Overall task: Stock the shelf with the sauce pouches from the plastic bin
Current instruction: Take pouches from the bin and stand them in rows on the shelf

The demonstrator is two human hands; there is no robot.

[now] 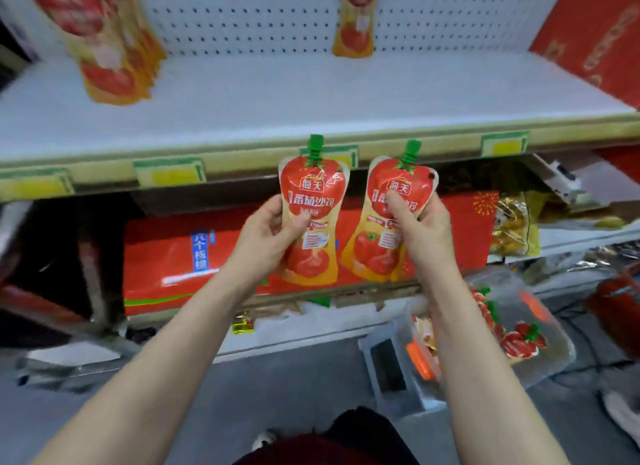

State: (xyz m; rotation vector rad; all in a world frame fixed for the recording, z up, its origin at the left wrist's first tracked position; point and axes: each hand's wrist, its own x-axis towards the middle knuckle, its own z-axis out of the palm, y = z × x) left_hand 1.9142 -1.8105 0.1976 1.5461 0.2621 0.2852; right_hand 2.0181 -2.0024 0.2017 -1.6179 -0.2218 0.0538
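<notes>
Where the white shelf [311, 93] runs off to the left, a stack of pouches [110, 48] stands upright, one behind another, blurred. Under it, on the lower level, a long red carton [194, 256] lies flat. Left hand [266, 236] is raised in front of the shelf edge and grips the first pouch [313, 229] at mid-height, thumb across the front, fingers curled behind. Its green cap points up and overlaps the shelf's front strip. At centre back, a lone pouch [355, 21] stands against the pegboard. Just beside the first, not touching, is the second pouch [381, 253], also cap-up. Right hand [422, 229] holds it with the thumb pressed on the label and fingers wrapped round the right edge. Low right, on the floor, sits the clear plastic bin [540, 326], partly behind the right forearm, with more pouches [519, 340] inside. Far right, a red box [595, 31] occupies the shelf's end.
</notes>
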